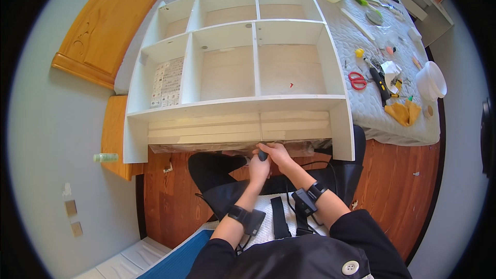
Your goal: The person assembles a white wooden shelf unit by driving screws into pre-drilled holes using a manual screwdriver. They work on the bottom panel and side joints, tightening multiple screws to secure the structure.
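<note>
My left hand [258, 169] is closed around a short black handle [263, 155] at the front edge of a white shelf unit [227, 104]. The rest of that tool is hidden, so its kind does not show. Close against it, my right hand [278, 154] bends its fingers over the handle's top; whether it also grips something smaller cannot be made out. Both hands meet just below the unit's lower cardboard-coloured back panel [217, 128], where clear plastic film [302, 148] hangs along the edge. The unit lies on its back, its compartments facing up.
On the quilted mattress [372, 129] at right lie red scissors [357, 80], a black-and-yellow tool [380, 87], a yellow cloth [403, 113] and a white bucket [430, 80]. A wooden headboard [106, 23] stands left, near a green bottle [106, 158] on a wooden ledge. Cables cross my lap.
</note>
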A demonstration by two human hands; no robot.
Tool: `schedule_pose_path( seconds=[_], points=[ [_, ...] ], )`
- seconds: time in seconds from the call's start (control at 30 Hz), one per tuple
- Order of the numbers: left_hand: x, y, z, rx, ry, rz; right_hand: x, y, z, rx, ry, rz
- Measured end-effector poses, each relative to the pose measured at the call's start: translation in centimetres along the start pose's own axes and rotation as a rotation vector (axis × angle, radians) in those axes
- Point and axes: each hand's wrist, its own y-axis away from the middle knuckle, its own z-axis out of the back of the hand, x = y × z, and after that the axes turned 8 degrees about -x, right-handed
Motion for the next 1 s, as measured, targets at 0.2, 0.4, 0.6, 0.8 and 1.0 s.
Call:
schedule_pose_path(
  seconds=[0.2,0.4,0.6,0.8,1.0],
  points=[
    [0.1,-0.2,0.1,-0.288,-0.423,-0.271,-0.9,-1.0,0.4,0.135,-0.098,0.043],
    [-0.7,-1.3,2.4,0.494,0.678,0.55,1.1,-0.6,0.2,0.058,0.281,0.139],
    [-0.7,-2.2,4.3,1.019,1.263,0.666,1.4,-1.1,0.4,0.424,-0.253,-0.049],
    [-1.8,-0.9,3.8,0.471,0.575,0.439,-0.1,-1.8,1.2,0.333,-0.129,-0.023],
    [-0.6,0.0,1.5,-0.318,-0.273,-0.404,-0.4,-1.6,-0.1,0.147,0.009,0.099]
  ],
)
